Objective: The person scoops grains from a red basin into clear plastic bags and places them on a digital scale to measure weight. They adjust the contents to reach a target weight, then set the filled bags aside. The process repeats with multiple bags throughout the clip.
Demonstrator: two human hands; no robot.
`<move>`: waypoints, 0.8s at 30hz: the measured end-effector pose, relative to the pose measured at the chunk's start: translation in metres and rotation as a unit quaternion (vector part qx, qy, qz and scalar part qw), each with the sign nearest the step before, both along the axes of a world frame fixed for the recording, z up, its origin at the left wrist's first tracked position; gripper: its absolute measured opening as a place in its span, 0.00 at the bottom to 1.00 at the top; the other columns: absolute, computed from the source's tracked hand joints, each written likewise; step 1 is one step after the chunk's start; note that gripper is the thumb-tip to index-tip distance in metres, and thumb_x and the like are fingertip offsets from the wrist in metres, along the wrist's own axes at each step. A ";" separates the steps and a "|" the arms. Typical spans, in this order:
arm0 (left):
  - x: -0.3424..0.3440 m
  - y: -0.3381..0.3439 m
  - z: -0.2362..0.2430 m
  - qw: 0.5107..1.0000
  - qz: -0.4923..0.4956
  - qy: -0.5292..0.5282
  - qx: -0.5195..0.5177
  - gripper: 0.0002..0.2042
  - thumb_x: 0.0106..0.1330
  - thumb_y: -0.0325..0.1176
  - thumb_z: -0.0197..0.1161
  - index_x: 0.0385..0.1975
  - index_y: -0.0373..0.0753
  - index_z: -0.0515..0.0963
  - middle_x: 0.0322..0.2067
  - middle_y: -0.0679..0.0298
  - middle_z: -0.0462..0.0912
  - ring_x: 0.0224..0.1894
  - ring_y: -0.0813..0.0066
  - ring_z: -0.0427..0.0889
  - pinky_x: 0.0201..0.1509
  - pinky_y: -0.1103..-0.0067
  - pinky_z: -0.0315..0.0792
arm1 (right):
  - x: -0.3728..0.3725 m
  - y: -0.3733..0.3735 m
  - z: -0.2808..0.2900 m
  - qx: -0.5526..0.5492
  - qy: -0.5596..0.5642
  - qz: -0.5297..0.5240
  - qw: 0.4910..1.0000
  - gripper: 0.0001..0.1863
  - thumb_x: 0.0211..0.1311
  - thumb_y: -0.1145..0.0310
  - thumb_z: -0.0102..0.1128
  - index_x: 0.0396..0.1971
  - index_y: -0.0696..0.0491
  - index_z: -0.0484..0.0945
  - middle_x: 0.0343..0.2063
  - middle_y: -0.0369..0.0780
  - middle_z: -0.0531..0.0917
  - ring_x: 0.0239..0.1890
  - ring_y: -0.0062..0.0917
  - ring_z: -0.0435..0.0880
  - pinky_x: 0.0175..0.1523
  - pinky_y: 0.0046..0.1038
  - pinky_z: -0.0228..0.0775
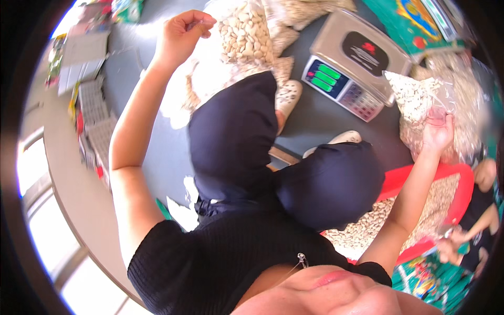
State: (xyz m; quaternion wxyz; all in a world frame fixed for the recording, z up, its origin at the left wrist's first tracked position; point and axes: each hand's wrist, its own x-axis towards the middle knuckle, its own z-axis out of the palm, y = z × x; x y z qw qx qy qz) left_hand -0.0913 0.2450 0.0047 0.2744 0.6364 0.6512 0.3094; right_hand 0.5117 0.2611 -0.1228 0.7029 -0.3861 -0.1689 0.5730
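My left hand point(181, 35) is raised at the upper left, its fingers closed in a pinch. Whatever may be between the fingertips is too small to make out. Just to its right lies a clear plastic bag point(245, 34) filled with pale oval seeds or beans. On the right, my right hand point(439, 129) grips a smaller clear bag of pale seeds point(413, 97) by one end. That bag hangs over a larger clear sack point(462, 89) of similar contents, close to the right edge of the digital scale point(362, 47). The scale's platform bears no bag.
A red basin point(464, 194) full of pale seeds stands below my right forearm. More filled bags point(310, 11) lie at the top. Another person's arm point(480, 226) reaches toward the basin at the right. Grey crates point(97, 123) and a white box point(81, 60) stand along the left.
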 end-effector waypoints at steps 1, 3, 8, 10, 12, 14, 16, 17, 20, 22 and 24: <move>-0.016 -0.014 0.008 0.999 0.049 0.000 0.002 0.06 0.63 0.28 0.59 0.33 0.36 0.82 0.25 0.69 0.82 0.29 0.84 0.80 0.36 0.86 0.72 | 0.001 0.013 -0.020 0.036 -0.011 0.053 0.998 0.08 0.63 0.69 0.52 0.38 0.56 0.75 0.38 0.47 0.82 0.42 0.40 0.81 0.50 0.43 0.72; -0.059 -0.043 0.018 0.991 0.128 -0.043 0.002 0.06 0.63 0.28 0.61 0.34 0.33 0.80 0.27 0.67 0.82 0.30 0.82 0.80 0.39 0.85 0.73 | -0.036 0.024 -0.038 -0.013 -0.065 0.092 0.994 0.08 0.64 0.69 0.51 0.39 0.56 0.73 0.38 0.48 0.82 0.42 0.41 0.81 0.50 0.43 0.72; -0.138 -0.103 0.027 0.980 0.188 0.044 -0.039 0.07 0.63 0.28 0.61 0.35 0.30 0.79 0.26 0.66 0.81 0.29 0.83 0.77 0.38 0.86 0.71 | -0.108 0.032 -0.095 -0.217 -0.254 0.160 0.929 0.10 0.69 0.67 0.47 0.43 0.57 0.67 0.35 0.48 0.82 0.38 0.37 0.83 0.42 0.36 0.77; -0.157 -0.121 0.020 0.973 0.180 0.113 -0.088 0.05 0.63 0.25 0.58 0.34 0.33 0.80 0.25 0.68 0.80 0.28 0.85 0.75 0.35 0.86 0.70 | -0.095 0.042 -0.115 -0.190 -0.369 0.214 0.884 0.10 0.68 0.64 0.50 0.43 0.53 0.68 0.36 0.41 0.82 0.33 0.25 0.82 0.35 0.27 0.74; -0.182 -0.129 0.002 0.959 0.165 0.182 -0.138 0.05 0.63 0.26 0.58 0.34 0.33 0.80 0.26 0.68 0.81 0.27 0.85 0.76 0.34 0.86 0.71 | -0.083 0.051 -0.111 -0.200 -0.444 0.272 0.830 0.11 0.67 0.61 0.53 0.42 0.51 0.69 0.36 0.39 0.82 0.31 0.22 0.81 0.32 0.24 0.72; -0.204 -0.133 -0.028 0.948 0.225 0.166 -0.151 0.06 0.63 0.27 0.59 0.35 0.33 0.80 0.28 0.67 0.83 0.26 0.84 0.77 0.33 0.86 0.72 | -0.089 0.051 -0.090 -0.218 -0.504 0.305 0.778 0.20 0.62 0.52 0.59 0.42 0.52 0.70 0.32 0.35 0.79 0.30 0.19 0.79 0.30 0.21 0.70; -0.215 -0.133 -0.060 0.933 0.279 0.173 -0.149 0.08 0.61 0.33 0.60 0.36 0.39 0.82 0.27 0.64 0.85 0.25 0.81 0.82 0.35 0.82 0.74 | -0.089 0.054 -0.077 -0.238 -0.571 0.327 0.715 0.24 0.59 0.48 0.61 0.42 0.53 0.70 0.30 0.34 0.78 0.29 0.17 0.78 0.30 0.20 0.70; -0.220 -0.133 -0.077 0.932 0.288 0.166 -0.146 0.08 0.61 0.33 0.61 0.36 0.39 0.83 0.27 0.64 0.85 0.26 0.81 0.82 0.35 0.81 0.74 | -0.088 0.055 -0.074 -0.239 -0.589 0.324 0.701 0.29 0.55 0.44 0.63 0.42 0.53 0.71 0.29 0.32 0.76 0.30 0.16 0.77 0.29 0.18 0.68; -0.223 -0.126 -0.137 0.932 0.299 0.165 -0.121 0.08 0.59 0.34 0.62 0.34 0.39 0.83 0.26 0.63 0.85 0.26 0.80 0.82 0.35 0.81 0.74 | -0.084 0.051 -0.069 -0.222 -0.594 0.307 0.710 0.28 0.56 0.44 0.63 0.42 0.53 0.71 0.31 0.31 0.76 0.34 0.15 0.76 0.31 0.19 0.67; -0.204 -0.110 -0.161 0.937 0.323 0.039 -0.130 0.08 0.60 0.28 0.60 0.36 0.32 0.81 0.26 0.64 0.83 0.26 0.80 0.82 0.34 0.81 0.75 | -0.084 0.046 -0.067 -0.222 -0.586 0.300 0.719 0.30 0.55 0.43 0.63 0.46 0.53 0.70 0.36 0.33 0.77 0.38 0.18 0.76 0.35 0.23 0.68; -0.219 -0.098 -0.183 0.957 0.225 0.086 -0.160 0.11 0.57 0.31 0.64 0.38 0.35 0.81 0.31 0.60 0.84 0.32 0.74 0.84 0.40 0.77 0.76 | -0.084 0.044 -0.067 -0.220 -0.574 0.298 0.730 0.33 0.55 0.43 0.63 0.51 0.54 0.69 0.42 0.36 0.77 0.42 0.22 0.76 0.40 0.27 0.68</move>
